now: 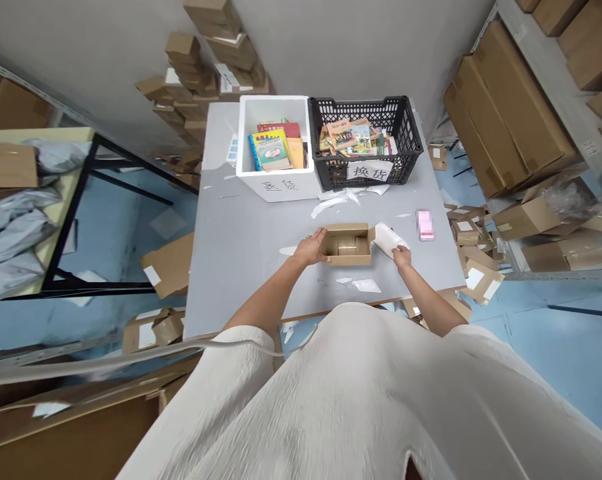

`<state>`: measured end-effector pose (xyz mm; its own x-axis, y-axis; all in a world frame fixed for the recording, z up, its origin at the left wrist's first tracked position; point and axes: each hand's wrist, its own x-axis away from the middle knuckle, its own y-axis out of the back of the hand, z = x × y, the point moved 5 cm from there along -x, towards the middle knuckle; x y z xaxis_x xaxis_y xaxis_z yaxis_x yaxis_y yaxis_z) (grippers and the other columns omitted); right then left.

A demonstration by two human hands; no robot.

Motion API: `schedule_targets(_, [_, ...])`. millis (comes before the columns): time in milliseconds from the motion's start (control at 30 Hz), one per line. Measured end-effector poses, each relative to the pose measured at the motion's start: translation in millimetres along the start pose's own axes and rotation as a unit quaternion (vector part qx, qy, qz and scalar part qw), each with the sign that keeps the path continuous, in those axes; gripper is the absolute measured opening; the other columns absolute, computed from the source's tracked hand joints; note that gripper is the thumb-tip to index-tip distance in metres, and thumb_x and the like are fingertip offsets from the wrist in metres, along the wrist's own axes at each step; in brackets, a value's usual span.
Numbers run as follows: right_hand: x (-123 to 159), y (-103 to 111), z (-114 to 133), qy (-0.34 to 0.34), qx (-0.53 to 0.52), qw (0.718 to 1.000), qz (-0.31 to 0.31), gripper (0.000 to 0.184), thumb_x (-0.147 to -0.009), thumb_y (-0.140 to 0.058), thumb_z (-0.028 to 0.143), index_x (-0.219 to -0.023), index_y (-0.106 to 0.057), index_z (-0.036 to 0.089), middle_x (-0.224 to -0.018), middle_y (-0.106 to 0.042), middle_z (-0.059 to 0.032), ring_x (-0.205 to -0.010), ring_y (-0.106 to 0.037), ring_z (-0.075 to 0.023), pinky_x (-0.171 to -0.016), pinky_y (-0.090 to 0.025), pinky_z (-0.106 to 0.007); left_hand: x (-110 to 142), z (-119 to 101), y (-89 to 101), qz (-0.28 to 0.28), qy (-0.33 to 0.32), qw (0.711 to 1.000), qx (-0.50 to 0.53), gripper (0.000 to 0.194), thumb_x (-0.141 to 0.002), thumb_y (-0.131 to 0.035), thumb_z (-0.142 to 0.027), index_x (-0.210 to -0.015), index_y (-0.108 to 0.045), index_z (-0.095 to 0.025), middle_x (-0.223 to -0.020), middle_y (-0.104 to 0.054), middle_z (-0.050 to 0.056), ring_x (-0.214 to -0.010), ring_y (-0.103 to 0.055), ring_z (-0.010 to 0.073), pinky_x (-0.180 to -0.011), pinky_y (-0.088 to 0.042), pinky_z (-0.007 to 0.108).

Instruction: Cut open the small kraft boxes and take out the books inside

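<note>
A small open cardboard box [348, 258] lies on the grey table [241, 253], its inside facing up, with a strip of clear tape across its bottom. My left hand [311, 248] grips the box's left end, fingers at its upper edge and thumb at the lower. Just right of the box, my right hand [401, 256] pinches a white sheet [387, 237] that looks like paper; its far end touches or overlaps the box's right end. Whether the sheet is stuck to the box I cannot tell. Torn white scraps [365, 285] lie in front of the box.
Behind the box stand a white foam bin [275, 183] and a black plastic crate [411, 150], both holding books. A phone-like pink object [425, 225] lies at the right. Cardboard boxes [513, 127] crowd the shelves and floor. A pale cable [181, 347] crosses at left.
</note>
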<state>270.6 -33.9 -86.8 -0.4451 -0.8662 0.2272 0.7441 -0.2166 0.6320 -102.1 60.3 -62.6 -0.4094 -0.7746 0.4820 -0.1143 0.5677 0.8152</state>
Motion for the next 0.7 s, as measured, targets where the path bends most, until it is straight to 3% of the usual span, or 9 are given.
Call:
schedule_targets(67, [6.1, 0.8, 16.0, 0.032, 0.035, 0.999, -0.007, 0.055, -0.094, -0.051, 0.029, -0.143, -0.071, 0.015, -0.136, -0.074, -0.0196, -0.107, -0.075, -0.0289, -0.101, -0.064, -0.043, -1.0, -1.3, -0.3, -0.001, 0.002, 1.000, 0.001, 0.135, -0.080, -0.093, -0.062, -0.186, -0.015, -0.031, -0.194, -0.017, 0.016, -0.162, -0.050, 0.0483, -0.127, -0.047, 0.053])
schedule_targets(133, [14.2, -0.5, 44.7, 0.132, 0.100, 0.986, 0.008, 0.055, -0.102, -0.047, 0.030, -0.151, -0.067, 0.014, -0.163, -0.059, -0.0246, -0.132, -0.069, -0.0322, -0.115, -0.058, -0.046, -1.2, -4.2, 0.9, -0.005, -0.004, 1.000, 0.002, 0.135, -0.080, -0.093, -0.063, -0.185, -0.015, -0.030, -0.193, -0.018, 0.017, -0.162, -0.049, 0.0484, -0.127, -0.047, 0.053])
schedule_targets(233, [31.8, -8.4, 88.9, 0.296, 0.222, 0.927, 0.066, 0.053, -0.108, -0.049, 0.032, -0.156, -0.065, 0.017, -0.175, -0.049, -0.0227, -0.157, -0.050, -0.0364, -0.129, -0.044, -0.054, 1.9, -9.6, 4.7, -0.013, -0.012, 1.000, 0.003, 0.132, -0.081, -0.092, -0.062, -0.185, -0.017, -0.029, -0.193, -0.019, 0.018, -0.162, -0.049, 0.0479, -0.126, -0.047, 0.053])
schedule_targets(300, [42.3, -15.3, 105.9, 0.347, 0.296, 0.883, 0.111, 0.054, -0.106, -0.059, 0.033, -0.157, -0.065, 0.017, -0.179, -0.043, -0.0238, -0.165, -0.038, -0.0407, -0.132, -0.036, -0.061, 7.3, -13.6, 7.0, -0.025, -0.020, 0.999, 0.004, 0.121, -0.084, -0.090, -0.060, -0.182, -0.027, -0.029, -0.193, -0.019, 0.017, -0.160, -0.052, 0.0475, -0.127, -0.047, 0.055])
schedule_targets(400, [50.3, -22.9, 111.4, 0.346, 0.380, 0.845, 0.149, 0.053, -0.100, -0.072, 0.034, -0.149, -0.071, 0.015, -0.185, -0.034, -0.0265, -0.172, -0.023, -0.0470, -0.134, -0.026, -0.071, 19.3, -20.0, 5.9, -0.055, -0.044, 0.998, 0.005, 0.075, -0.094, -0.082, -0.053, -0.161, -0.059, -0.029, -0.194, -0.018, 0.010, -0.152, -0.059, 0.0454, -0.125, -0.049, 0.058])
schedule_targets(500, [52.1, -26.8, 104.7, 0.320, 0.417, 0.837, 0.154, 0.037, -0.098, -0.073, 0.030, -0.131, -0.079, 0.015, -0.187, -0.030, -0.0237, -0.173, -0.017, -0.0492, -0.134, -0.020, -0.075, 31.3, -24.8, -2.5, -0.077, -0.054, 0.996, 0.010, 0.032, -0.101, -0.072, -0.044, -0.127, -0.082, -0.028, -0.192, -0.027, 0.006, -0.151, -0.058, 0.0451, -0.125, -0.049, 0.062])
schedule_targets(700, [57.2, -26.6, 99.5, 0.345, 0.393, 0.844, 0.123, 0.029, -0.099, -0.064, 0.023, -0.119, -0.085, 0.023, -0.180, -0.046, -0.0178, -0.172, -0.020, -0.0482, -0.132, -0.016, -0.081, 46.9, -32.0, -9.3, -0.146, -0.079, 0.986, 0.029, 0.029, -0.102, -0.064, -0.030, -0.118, -0.089, -0.031, -0.178, -0.051, 0.007, -0.165, -0.041, 0.0419, -0.133, -0.039, 0.067])
